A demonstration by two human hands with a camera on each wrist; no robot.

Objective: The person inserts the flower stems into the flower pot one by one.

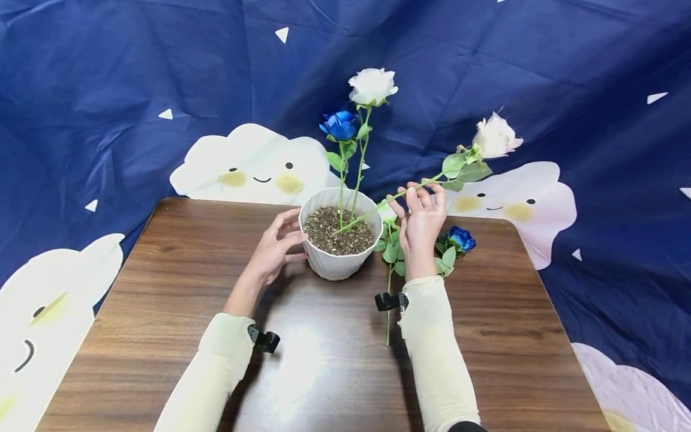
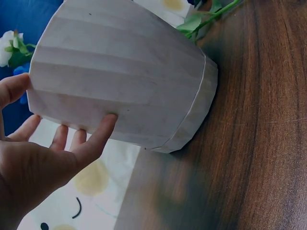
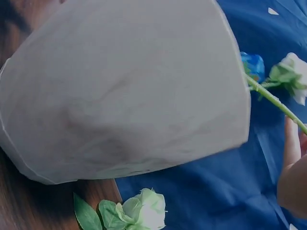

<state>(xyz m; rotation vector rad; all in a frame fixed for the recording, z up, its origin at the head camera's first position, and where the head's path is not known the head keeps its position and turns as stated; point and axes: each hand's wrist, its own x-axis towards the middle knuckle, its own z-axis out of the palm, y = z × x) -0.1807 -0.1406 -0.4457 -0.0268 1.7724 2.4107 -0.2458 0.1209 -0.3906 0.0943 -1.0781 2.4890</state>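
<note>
A white ribbed flowerpot (image 1: 337,264) stands on the table, filled with soil (image 1: 324,231). A blue rose (image 1: 340,126) and a taller white rose (image 1: 373,87) rise upright from it. My left hand (image 1: 274,247) rests against the pot's left side; in the left wrist view its spread fingertips touch the wall and rim. My right hand (image 1: 423,225), right of the pot, pinches the green stem of another white rose (image 1: 496,137). That stem slants down leftward across the rim, its lower end at the soil. Whether it enters the soil, I cannot tell.
On the brown wooden table (image 1: 324,372), right of the pot, lie a pale rose (image 3: 146,211) with a long stem and a blue rose (image 1: 462,239), partly behind my right arm. A dark blue cloth (image 1: 216,66) with clouds hangs behind the table.
</note>
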